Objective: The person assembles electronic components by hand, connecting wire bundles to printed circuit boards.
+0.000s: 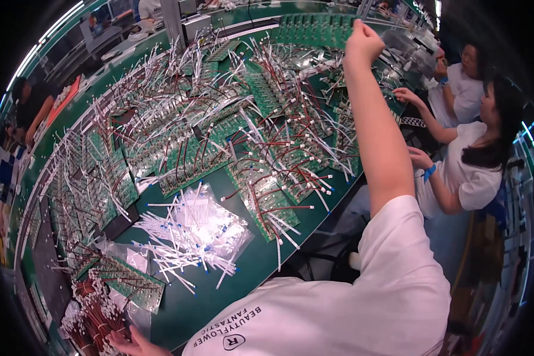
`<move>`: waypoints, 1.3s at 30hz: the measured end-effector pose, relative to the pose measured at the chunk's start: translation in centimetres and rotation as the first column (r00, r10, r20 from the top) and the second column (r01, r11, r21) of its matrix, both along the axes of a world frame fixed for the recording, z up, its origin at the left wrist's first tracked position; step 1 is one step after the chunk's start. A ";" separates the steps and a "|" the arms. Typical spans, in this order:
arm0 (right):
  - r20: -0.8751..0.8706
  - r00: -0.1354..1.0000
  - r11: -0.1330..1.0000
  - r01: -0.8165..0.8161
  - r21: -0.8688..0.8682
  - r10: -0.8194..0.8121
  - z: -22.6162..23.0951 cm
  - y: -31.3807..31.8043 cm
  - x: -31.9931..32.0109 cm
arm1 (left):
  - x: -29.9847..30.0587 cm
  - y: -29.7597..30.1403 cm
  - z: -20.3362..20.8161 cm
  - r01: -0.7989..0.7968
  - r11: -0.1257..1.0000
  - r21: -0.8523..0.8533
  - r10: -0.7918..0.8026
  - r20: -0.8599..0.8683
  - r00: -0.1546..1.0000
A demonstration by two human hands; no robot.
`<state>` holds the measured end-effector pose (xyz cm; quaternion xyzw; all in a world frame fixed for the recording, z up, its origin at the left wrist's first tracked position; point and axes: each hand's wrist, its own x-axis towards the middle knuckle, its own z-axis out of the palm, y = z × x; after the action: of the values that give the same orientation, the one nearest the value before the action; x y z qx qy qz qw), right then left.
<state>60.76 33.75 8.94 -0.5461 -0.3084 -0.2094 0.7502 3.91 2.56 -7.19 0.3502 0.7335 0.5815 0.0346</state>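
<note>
My right hand (365,46) is stretched far out to the top right, its fingers pinched on the end of a long green circuit board panel (314,29). At the lower left, my left hand (135,345) shows only in part, fingers apart, beside bundles of dark red cables with white connectors (98,317). Just above it a green circuit board (133,285) lies over clear plastic bags. A pile of white flat cables with blue ends (184,237) rests on a clear bag in the middle of the green table (261,255).
Many circuit boards (184,154) with white and red cables standing out of them overlap across the table. Two co-workers in white shirts (469,148) sit along the right side; another person (32,113) is at the far left. A metal post (173,24) rises at the back.
</note>
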 end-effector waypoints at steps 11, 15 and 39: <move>0.453 0.846 0.909 -0.387 0.157 0.282 3.9 -13.7 -14.7 | 5.4 -1.4 10.0 0.773 0.455 0.442 -0.850 0.475 0.229; 0.305 0.786 0.804 -0.587 0.094 0.538 -0.2 -19.8 -18.5 | 11.8 5.4 12.8 0.699 0.068 0.712 -0.467 0.642 -0.608; 0.731 -0.111 0.458 -0.714 -0.530 0.673 -9.2 -29.9 -27.8 | 7.4 7.4 7.2 0.307 0.350 0.885 -0.646 0.465 -0.605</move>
<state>33.00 3.88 -0.29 -0.0775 -0.8860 -0.0465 0.4548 11.32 9.96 -0.04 0.1547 0.0237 0.5637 0.8110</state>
